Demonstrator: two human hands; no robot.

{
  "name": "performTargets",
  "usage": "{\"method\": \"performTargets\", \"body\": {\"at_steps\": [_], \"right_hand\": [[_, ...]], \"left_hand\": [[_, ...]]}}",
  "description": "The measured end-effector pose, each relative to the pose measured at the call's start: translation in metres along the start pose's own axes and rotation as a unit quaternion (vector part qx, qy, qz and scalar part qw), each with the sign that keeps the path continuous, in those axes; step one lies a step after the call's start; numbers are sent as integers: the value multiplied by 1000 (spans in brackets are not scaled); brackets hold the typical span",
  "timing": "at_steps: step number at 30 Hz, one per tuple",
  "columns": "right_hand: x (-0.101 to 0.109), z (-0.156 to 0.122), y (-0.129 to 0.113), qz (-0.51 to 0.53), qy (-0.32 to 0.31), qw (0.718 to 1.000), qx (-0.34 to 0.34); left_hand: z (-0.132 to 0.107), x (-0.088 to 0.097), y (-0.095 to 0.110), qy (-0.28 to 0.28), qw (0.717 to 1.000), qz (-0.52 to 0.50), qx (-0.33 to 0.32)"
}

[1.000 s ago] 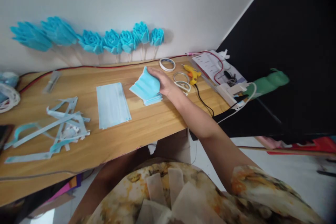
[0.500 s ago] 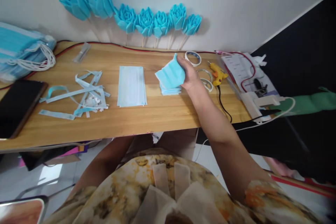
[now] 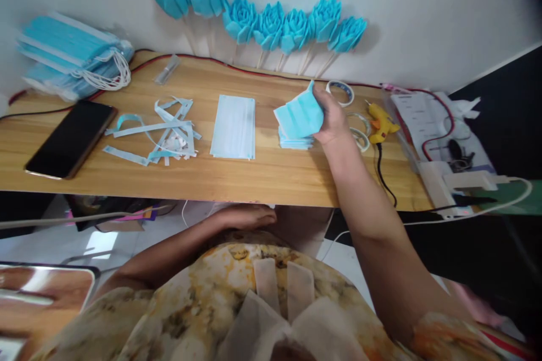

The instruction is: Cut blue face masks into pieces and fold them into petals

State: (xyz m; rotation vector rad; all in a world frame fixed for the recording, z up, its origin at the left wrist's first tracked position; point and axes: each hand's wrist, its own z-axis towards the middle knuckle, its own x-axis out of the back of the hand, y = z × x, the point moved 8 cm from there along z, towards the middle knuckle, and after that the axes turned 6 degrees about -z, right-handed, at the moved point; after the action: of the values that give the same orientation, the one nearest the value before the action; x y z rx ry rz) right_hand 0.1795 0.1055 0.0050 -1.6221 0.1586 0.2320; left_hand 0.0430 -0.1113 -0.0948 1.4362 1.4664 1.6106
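Observation:
My right hand (image 3: pixel 332 118) is closed around several blue face mask pieces (image 3: pixel 300 115), gripping their right edge and holding them tilted. Just beneath lies a small stack of the same cut pieces (image 3: pixel 294 142). My left hand (image 3: pixel 252 216) rests low at my lap, below the table's front edge, its fingers curled; whether anything is in them is hidden. Between the hands and the scraps, a flat pile of pale blue mask sheets (image 3: pixel 233 127) lies on the wooden table (image 3: pixel 254 183). Cut mask strips (image 3: pixel 158 132) are heaped to its left.
Blue flowers on sticks (image 3: pixel 271 27) lean against the wall. A phone (image 3: pixel 71 138) and bagged masks (image 3: pixel 71 48) are at left. Tape rolls (image 3: pixel 341 93), a yellow glue gun (image 3: pixel 382 123) and a power strip (image 3: pixel 438 183) are at right. A red-black cable (image 3: pixel 203 57) runs along the back.
The view has turned, so everything on the table sits further right. My left hand has come into sight below the table edge. My right hand keeps hold of the mask pieces.

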Motion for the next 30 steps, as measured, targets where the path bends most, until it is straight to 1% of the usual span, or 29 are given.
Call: {"method": "performTargets", "body": {"at_steps": [2,3,4,5,6,8,9,10,11,12,13,14,15,16,18,21,24,27,30], "right_hand": [[-1,0,-1,2,-1,1000,4],[-1,0,-1,7,-3,1000,5],[-1,0,-1,10,-4,1000,6],[-1,1,-1,10,-1,1000,5],[1,2,0,7,4,1000,4],[6,4,3,-2,20,1000,3],[8,6,4,-3,26,1000,2],[9,7,5,-1,29,1000,2],[10,8,6,1,29,1000,4],[10,10,6,3,27,1000,5],[11,10,6,3,26,1000,7],[11,10,5,-1,25,1000,11],[11,10,3,-9,25,999,18],[10,10,2,-21,26,999,24],[10,9,-1,-35,27,999,30],[9,9,-1,5,21,1000,23],[10,11,2,42,21,999,14],[13,13,5,35,23,999,11],[12,14,5,25,6,999,24]], "left_hand": [[-12,-10,12,-55,997,-55,-13],[-20,-9,23,-71,993,-86,-20],[-28,-7,36,-86,987,-130,-29],[-35,2,48,-67,988,-134,-28],[-42,15,58,-31,991,-132,-21],[-52,39,76,8,989,-147,-8],[-54,54,81,47,988,-146,-6],[-57,72,83,105,989,-108,-2],[-59,92,83,181,983,-37,6],[-63,112,80,265,962,60,36],[-65,127,77,316,932,163,68],[-65,137,73,339,902,249,97],[-65,145,69,355,875,309,115],[-62,149,64,350,861,348,120],[-56,152,56,330,850,393,121],[-51,154,49,310,848,412,122],[-49,156,46,309,846,414,134],[-47,157,45,315,847,408,128],[-47,158,44,322,851,398,113]]}}
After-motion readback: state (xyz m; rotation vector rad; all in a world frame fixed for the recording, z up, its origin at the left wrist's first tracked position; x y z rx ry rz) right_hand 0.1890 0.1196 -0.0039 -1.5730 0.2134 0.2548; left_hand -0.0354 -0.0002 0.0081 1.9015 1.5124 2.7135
